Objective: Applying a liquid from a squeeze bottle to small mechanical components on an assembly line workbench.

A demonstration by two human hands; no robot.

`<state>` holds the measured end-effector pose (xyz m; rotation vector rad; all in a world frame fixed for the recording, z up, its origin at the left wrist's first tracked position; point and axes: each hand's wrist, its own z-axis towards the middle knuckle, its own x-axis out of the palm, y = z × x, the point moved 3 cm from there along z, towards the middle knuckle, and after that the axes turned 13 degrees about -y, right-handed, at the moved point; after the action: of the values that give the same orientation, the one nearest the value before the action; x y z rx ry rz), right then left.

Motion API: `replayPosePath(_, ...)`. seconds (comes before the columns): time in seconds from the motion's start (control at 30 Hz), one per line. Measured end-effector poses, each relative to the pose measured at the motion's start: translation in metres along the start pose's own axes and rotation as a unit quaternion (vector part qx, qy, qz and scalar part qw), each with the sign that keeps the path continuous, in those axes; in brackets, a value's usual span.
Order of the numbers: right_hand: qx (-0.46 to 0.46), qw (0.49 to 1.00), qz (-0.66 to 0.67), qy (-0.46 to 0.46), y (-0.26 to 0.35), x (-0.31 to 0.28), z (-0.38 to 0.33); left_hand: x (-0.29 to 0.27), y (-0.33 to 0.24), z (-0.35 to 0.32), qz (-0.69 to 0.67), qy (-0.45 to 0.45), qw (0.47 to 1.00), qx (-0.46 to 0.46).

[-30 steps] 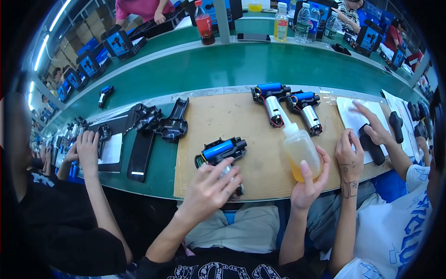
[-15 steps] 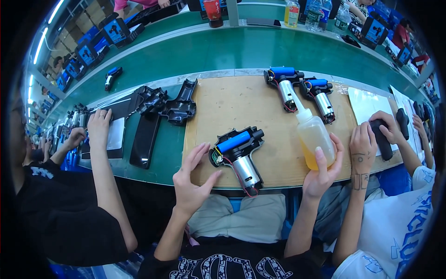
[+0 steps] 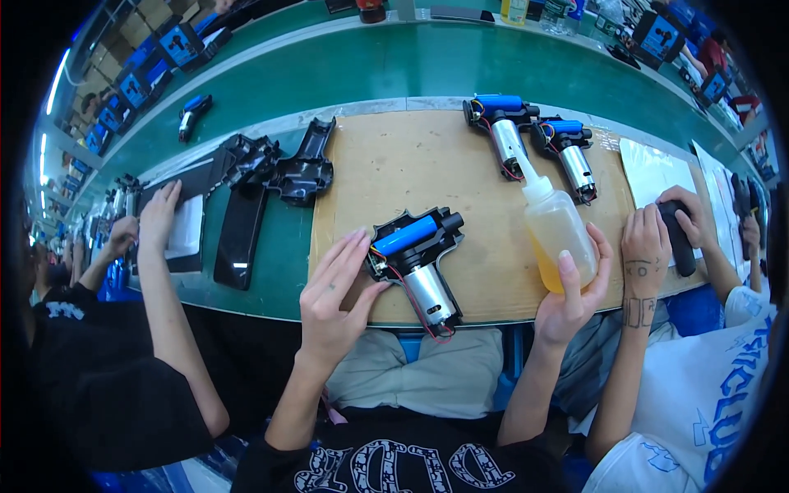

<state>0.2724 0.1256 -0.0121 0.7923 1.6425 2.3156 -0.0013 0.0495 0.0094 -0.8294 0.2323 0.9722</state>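
On the cardboard sheet (image 3: pixel 460 193) in front of me lies an open gun-shaped power tool (image 3: pixel 417 271): a black half shell with a blue battery, a silver motor and thin coloured wires. My left hand (image 3: pixel 333 292) grips its left end, fingers at the upper edge and thumb below. My right hand (image 3: pixel 573 296) is wrapped round a translucent squeeze bottle (image 3: pixel 559 234) of yellowish liquid. The bottle stands upright, its long thin nozzle leaning up and left. Behind it are two similar open tools (image 3: pixel 503 140), also showing batteries and motors.
Black empty shell halves (image 3: pixel 304 168) and a dark phone-like slab (image 3: pixel 240 246) lie left of the cardboard. Co-workers' arms reach in on both sides; the right one holds a black part (image 3: pixel 675 238). Another tool (image 3: pixel 194 117) rests on the green bench (image 3: pixel 362 70).
My left hand has come in to the tool's left end and now touches it. The bottle remains in my right hand. The whole view has shifted slightly.
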Motion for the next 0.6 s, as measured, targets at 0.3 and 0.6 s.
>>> replayPosePath(0.3, 0.058, 0.995, 0.067, 0.046, -0.003, -0.009, 0.007, -0.007, 0.008, -0.007, -0.085, -0.023, 0.996, -0.032)
replayPosePath(0.6, 0.358, 0.766, 0.494, 0.202, -0.014, 0.003, -0.014, -0.003, 0.011, -0.024, -0.112, -0.024, 0.99, -0.077)
